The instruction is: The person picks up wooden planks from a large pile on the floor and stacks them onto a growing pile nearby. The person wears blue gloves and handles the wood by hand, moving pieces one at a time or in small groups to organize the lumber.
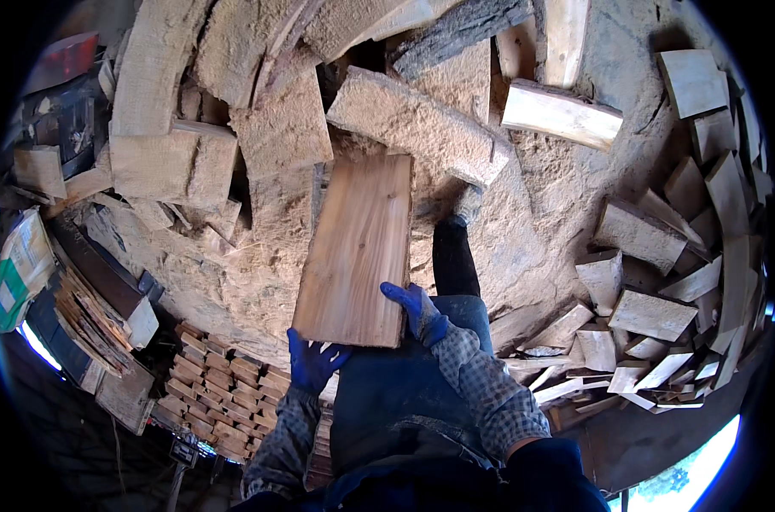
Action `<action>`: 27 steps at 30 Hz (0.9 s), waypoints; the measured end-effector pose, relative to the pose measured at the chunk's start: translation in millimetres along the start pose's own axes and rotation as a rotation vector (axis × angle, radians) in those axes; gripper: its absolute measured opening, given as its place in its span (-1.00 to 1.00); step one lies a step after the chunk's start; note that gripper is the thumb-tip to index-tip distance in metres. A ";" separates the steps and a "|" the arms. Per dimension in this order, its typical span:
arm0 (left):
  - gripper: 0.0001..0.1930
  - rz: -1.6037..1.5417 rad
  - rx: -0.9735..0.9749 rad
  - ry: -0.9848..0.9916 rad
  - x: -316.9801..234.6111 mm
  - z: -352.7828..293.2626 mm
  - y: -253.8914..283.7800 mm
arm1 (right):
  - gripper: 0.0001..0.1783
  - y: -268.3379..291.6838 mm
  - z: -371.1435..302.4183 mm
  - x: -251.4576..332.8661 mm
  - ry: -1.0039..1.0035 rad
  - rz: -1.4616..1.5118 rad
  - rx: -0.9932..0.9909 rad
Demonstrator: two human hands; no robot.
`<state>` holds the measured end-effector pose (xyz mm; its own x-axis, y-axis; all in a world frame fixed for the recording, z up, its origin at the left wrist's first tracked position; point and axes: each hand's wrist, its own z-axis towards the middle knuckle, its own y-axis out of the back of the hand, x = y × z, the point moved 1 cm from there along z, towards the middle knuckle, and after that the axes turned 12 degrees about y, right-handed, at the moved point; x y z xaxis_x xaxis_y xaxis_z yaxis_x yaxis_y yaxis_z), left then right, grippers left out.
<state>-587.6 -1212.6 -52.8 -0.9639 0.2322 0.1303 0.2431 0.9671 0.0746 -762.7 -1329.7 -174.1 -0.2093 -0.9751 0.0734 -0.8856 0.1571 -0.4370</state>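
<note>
A wide wooden board with reddish-brown grain stretches away in front of my body, its near end close to my thighs. My left hand, in a blue glove, grips the near left corner, with the fingers partly hidden beneath it. On the near right edge is my right hand, also gloved in blue, its thumb lying on the board's top face and its other fingers hidden along the edge. Past the board's far end lies a sawdust-covered slab.
Sawdust-coated planks lie heaped at the far left. A light offcut rests on the sawdust floor. Many wood blocks are piled on the right. Stacked wood pieces stand at the near left. My boot is right of the board.
</note>
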 end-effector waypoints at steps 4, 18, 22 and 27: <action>-0.34 -0.030 0.045 -0.041 4.2 53.5 1.9 | -0.31 25.9 7.2 -21.2 -0.143 0.135 0.013; -0.51 -0.074 -0.091 0.049 -28.8 38.7 -31.8 | -0.45 269.2 222.7 180.6 0.467 -0.004 -0.243; -0.52 0.185 -0.165 -0.029 -43.9 33.8 -2.4 | -0.48 188.5 163.1 167.4 0.556 -0.231 -0.164; -0.47 0.132 -0.052 0.054 -54.0 23.0 -10.3 | -0.59 14.9 16.3 166.4 0.798 -0.671 -0.168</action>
<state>-540.5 -1232.8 -83.4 -0.9163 0.3496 0.1952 0.3738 0.9216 0.1041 -804.0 -1492.2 -183.0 0.1863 -0.4943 0.8491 -0.9543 -0.2967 0.0367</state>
